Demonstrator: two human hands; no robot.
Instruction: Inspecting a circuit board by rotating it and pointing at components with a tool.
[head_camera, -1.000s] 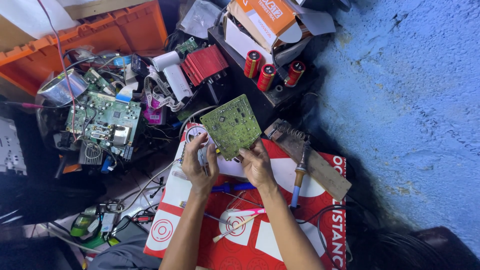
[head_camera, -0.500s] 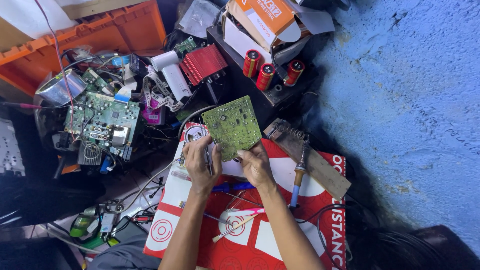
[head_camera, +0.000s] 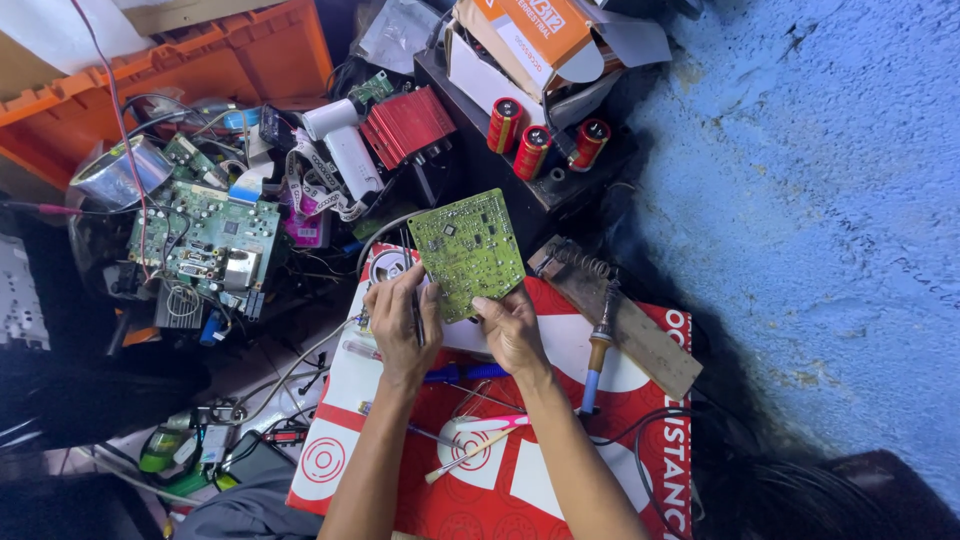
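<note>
orange crate (head_camera: 210, 55) | three red capacitors (head_camera: 532, 150) | soldering iron (head_camera: 598, 350)

A rough blue wall (head_camera: 800, 200) fills the right side, its paint uneven and chipped in small dark spots. Against its foot lies a red and white printed sheet (head_camera: 520, 470) spread flat as the work surface. Left of the wall, at the top, an orange plastic crate (head_camera: 200, 60) stands beside a black box (head_camera: 480, 130) with an open cardboard carton (head_camera: 530, 35) on it. Farther left of the wall the floor (head_camera: 60, 390) is dark and shadowed. Light is soft, brightest on the wall.
</note>
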